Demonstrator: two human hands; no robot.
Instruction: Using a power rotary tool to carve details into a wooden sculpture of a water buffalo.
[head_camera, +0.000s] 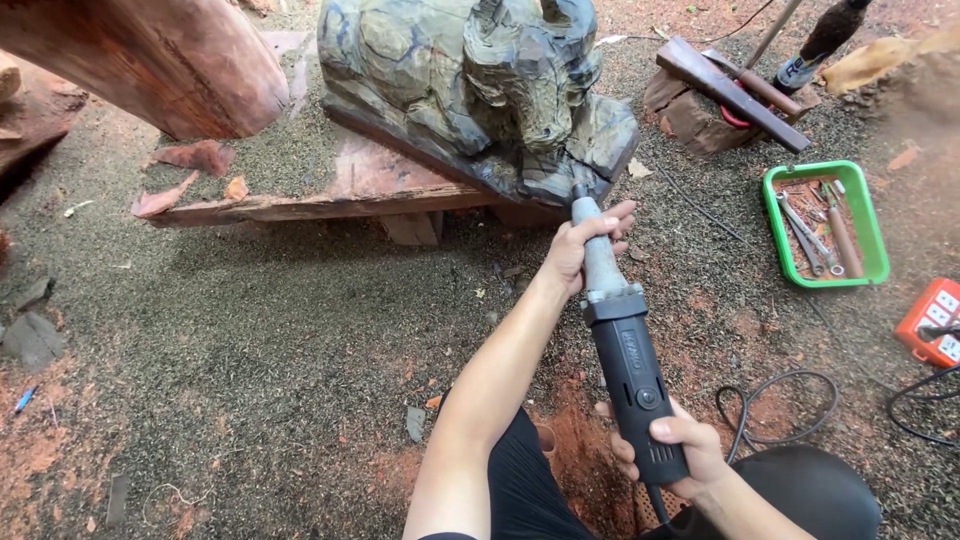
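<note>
A long electric die grinder (625, 345) with a grey metal neck and black body points up at a grey-green carved wooden sculpture (480, 90). Its tip touches the sculpture's lower right edge. My left hand (585, 240) wraps around the grey neck near the tip. My right hand (675, 450) grips the black rear end, where the cable leaves. The sculpture rests on a reddish wooden plank (330, 195) raised off the ground.
A green tray (870, 225) with wrenches and tools lies at right, an orange power strip (935, 320) beyond it. Black cables (775, 405) loop on the ground. A large reddish log (150, 60) is upper left; wood blocks and a hammer (730, 90) upper right. Sawdust covers the ground.
</note>
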